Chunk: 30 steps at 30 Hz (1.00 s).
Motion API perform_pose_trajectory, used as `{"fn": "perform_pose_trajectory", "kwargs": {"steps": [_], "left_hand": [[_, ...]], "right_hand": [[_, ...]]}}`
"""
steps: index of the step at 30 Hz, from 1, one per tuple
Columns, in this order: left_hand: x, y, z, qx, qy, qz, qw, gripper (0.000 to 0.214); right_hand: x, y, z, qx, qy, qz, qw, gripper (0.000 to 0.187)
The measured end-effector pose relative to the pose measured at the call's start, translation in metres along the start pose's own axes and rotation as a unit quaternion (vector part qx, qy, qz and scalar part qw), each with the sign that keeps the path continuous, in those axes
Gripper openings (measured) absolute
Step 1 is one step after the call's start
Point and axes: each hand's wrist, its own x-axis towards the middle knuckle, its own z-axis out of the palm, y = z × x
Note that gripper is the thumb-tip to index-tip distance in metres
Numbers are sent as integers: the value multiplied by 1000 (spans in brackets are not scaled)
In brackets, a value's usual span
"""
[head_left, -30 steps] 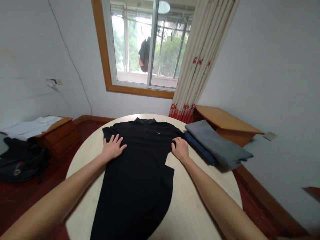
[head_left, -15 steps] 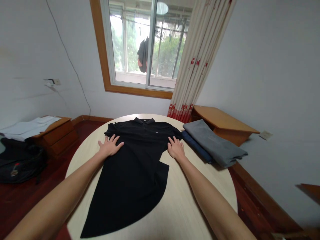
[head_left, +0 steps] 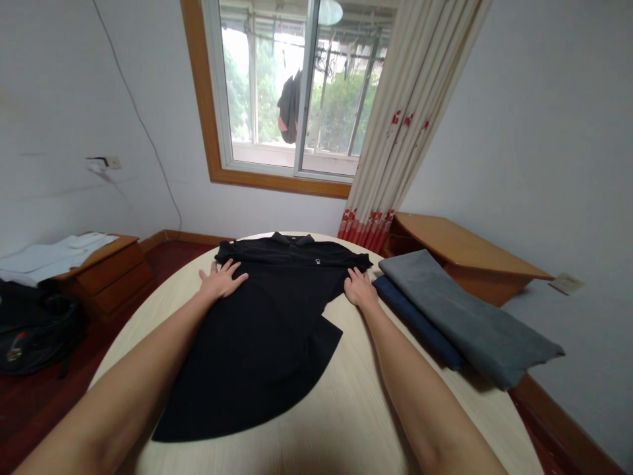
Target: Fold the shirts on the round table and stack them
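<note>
A black polo shirt (head_left: pixel 267 330) lies spread on a round light-wood table (head_left: pixel 346 409), collar toward the window. My left hand (head_left: pixel 221 280) rests flat on the shirt's left shoulder area, fingers spread. My right hand (head_left: pixel 360 289) lies flat at the shirt's right sleeve edge, fingers stretched out and together. Neither hand holds anything.
Folded grey cloth (head_left: pixel 465 316) lies over folded navy cloth (head_left: pixel 420 320) on the table's right side. A low wooden shelf (head_left: pixel 459 247) stands by the right wall, a curtain (head_left: pixel 395 125) beside the window. A wooden cabinet (head_left: pixel 106 267) and black bag (head_left: pixel 30 323) sit left.
Both hands have slid a little farther up the shirt toward the collar. The shirt's lower part now lies spread wider to the left. The view has shifted.
</note>
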Motion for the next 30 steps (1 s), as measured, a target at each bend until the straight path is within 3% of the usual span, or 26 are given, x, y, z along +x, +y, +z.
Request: {"fn": "perform_pose_trajectory", "kwargs": {"steps": [5,11,17,24,30], "left_hand": [[20,0,6,-12,22,16,1000,78],[16,-9,3,-78,56,27,995,71],[-8,-13,-3,-106,50,51,992,60],[-45,-12,-3,-95,40,102,989,60],[-84,-7,-4,-86,41,124,988,59]], "right_hand": [[18,-1,3,-9,0,12,1000,58],[1,-5,-2,11,65,-18,998,54],[-44,-8,-11,14,95,-77,992,43],[-110,-15,-20,60,39,-209,975,32],[-165,-28,-22,101,26,-296,950,51]]}}
